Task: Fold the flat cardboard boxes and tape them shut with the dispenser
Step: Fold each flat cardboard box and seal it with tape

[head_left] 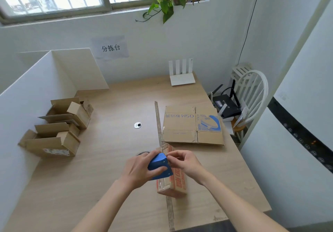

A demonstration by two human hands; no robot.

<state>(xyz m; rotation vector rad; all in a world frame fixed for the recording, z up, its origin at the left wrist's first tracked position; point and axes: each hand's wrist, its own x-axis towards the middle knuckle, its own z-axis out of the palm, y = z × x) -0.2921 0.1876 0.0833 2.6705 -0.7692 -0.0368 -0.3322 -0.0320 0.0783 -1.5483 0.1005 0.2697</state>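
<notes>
Near the table's front edge, right of centre: small folded box [171, 181] lying on the wooden table [108, 159], largely covered by both hands. Left hand [139, 168] wrapped round the blue tape dispenser [159, 166], thumb across its side, pressing it onto the box top. Right hand [183, 160] just beside the toothed blade, fingertips pinched together at the tape end; tape itself too clear to make out. Dark shape peeking from behind the left hand, unidentifiable. Farther right, flat printed cardboard box [193, 126] lying unfolded. Far left against the white partition [27, 96], cluster of opened boxes [59, 127]. White router [182, 75] at the far edge; chair [250, 95] beyond the right edge, partly hidden.
</notes>
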